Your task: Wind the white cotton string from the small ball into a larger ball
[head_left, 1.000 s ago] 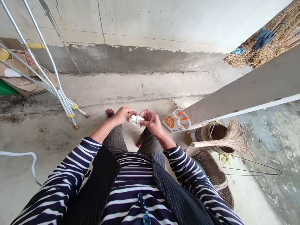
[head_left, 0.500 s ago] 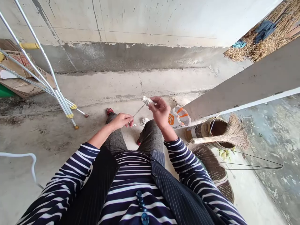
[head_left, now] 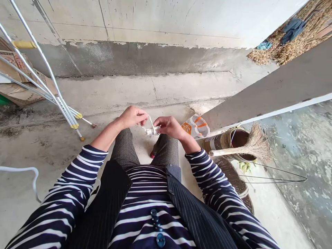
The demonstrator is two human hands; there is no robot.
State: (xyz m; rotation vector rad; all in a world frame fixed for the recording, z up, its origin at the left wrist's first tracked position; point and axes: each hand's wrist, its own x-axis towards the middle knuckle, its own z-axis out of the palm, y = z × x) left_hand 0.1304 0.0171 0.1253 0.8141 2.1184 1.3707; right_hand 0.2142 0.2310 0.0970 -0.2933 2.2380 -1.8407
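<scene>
My left hand (head_left: 133, 117) pinches a strand of white string (head_left: 151, 121) above my knees. From its fingertips the strand runs to the right, down to a small wound bundle of white string (head_left: 156, 129). My right hand (head_left: 169, 127) is closed around that bundle, with its fingers curled from the right side. Part of the bundle is hidden by the fingers. More white string shows just below and left of it; whether it hangs or lies on the floor I cannot tell. The two hands are close together but apart.
Metal crutches (head_left: 55, 95) lean at the left near cardboard boxes (head_left: 31, 93). To the right are a white and orange plastic bag (head_left: 195, 125), a bucket (head_left: 234, 138) with a straw broom (head_left: 255, 147) across it, and a woven basket (head_left: 225, 169). A plastered wall (head_left: 155, 58) stands ahead.
My left hand has risen, bringing the strand up beside the bundle. My right hand has come lower and turned, tipping the bundle down. The view has shifted slightly.
</scene>
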